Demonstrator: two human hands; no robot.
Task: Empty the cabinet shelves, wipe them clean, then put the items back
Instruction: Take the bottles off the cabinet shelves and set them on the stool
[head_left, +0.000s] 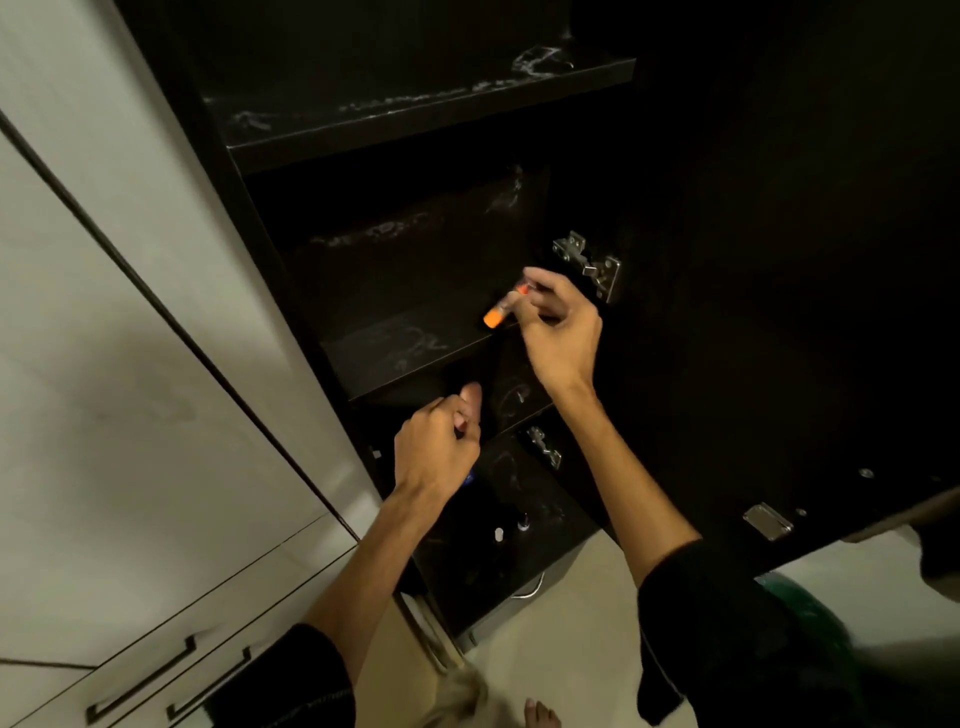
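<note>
Your left hand (436, 447) and right hand (561, 332) are bare, with no rings or watch showing. Black sleeves are pushed up both forearms. A bare foot (540, 714) shows at the bottom edge.

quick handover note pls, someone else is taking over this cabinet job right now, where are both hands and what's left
Right hand: pinching a small orange-capped tube over the middle shelf, at its right end.
Left hand: loosely closed at the front edge of that shelf; whether it holds anything cannot be told.
Top shelf and middle shelf look bare, with whitish smears showing.
Two small bottles stand on the lowest shelf.
Left: whether the tube is going in or coming out is unclear, so check the wiping stage first.
</note>
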